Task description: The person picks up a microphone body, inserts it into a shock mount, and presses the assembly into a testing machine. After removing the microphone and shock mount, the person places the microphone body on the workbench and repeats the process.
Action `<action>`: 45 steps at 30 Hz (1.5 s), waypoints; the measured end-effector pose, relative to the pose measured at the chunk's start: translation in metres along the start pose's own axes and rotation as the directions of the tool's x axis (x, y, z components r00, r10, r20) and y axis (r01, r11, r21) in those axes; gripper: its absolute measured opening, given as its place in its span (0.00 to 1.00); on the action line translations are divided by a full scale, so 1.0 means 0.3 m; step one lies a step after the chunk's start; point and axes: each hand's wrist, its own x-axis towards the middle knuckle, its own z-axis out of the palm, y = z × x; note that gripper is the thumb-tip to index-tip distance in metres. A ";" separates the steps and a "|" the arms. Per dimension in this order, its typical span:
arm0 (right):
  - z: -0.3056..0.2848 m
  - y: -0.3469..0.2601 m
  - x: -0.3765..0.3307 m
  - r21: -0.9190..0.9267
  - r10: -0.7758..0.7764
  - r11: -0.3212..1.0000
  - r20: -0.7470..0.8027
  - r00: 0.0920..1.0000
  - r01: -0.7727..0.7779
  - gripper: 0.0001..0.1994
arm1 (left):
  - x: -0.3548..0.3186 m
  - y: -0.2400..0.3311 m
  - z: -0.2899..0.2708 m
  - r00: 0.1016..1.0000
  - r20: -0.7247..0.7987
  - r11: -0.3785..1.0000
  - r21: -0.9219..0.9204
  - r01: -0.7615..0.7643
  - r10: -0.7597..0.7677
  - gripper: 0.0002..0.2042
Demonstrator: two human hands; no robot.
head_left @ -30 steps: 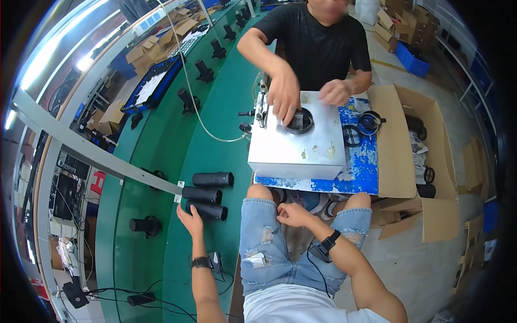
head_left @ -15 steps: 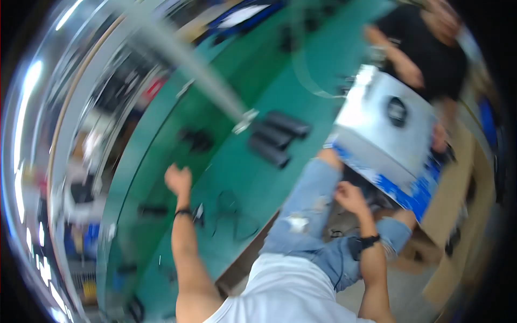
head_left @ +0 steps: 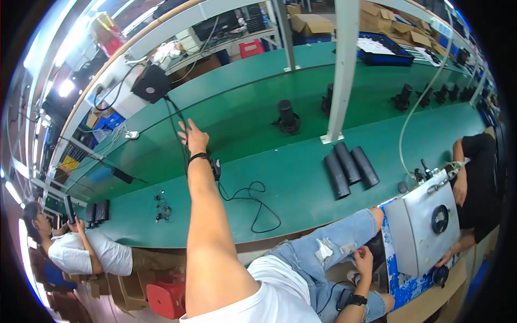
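Nearest, the person's right hand is by the torn denim shorts, fingers curled; whether they grip anything, I cannot tell. Farther out, the left hand reaches over a green bench, fingers spread open, with nothing visibly gripped. Three black tubes lie well to those fingers' right. Black cables pass right at the left fingertips, contact unclear, leading to a black box beyond them, leftward.
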 end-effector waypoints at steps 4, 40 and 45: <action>-0.012 -0.007 0.040 0.025 0.015 1.000 0.061 0.998 -0.017 0.11 | 0.061 -0.063 -0.020 0.966 0.258 0.993 0.111 -0.050 0.020 0.36; -0.638 -0.600 -0.080 0.585 -0.274 0.468 -0.616 0.738 0.662 0.29 | -1.568 1.037 -0.323 -0.581 -0.109 0.468 -0.481 0.741 0.807 0.19; -0.876 -0.596 0.174 0.288 -0.241 0.561 -0.840 0.486 0.776 0.18 | -1.643 0.990 -0.181 -0.514 -0.052 0.348 -0.675 0.650 0.856 0.14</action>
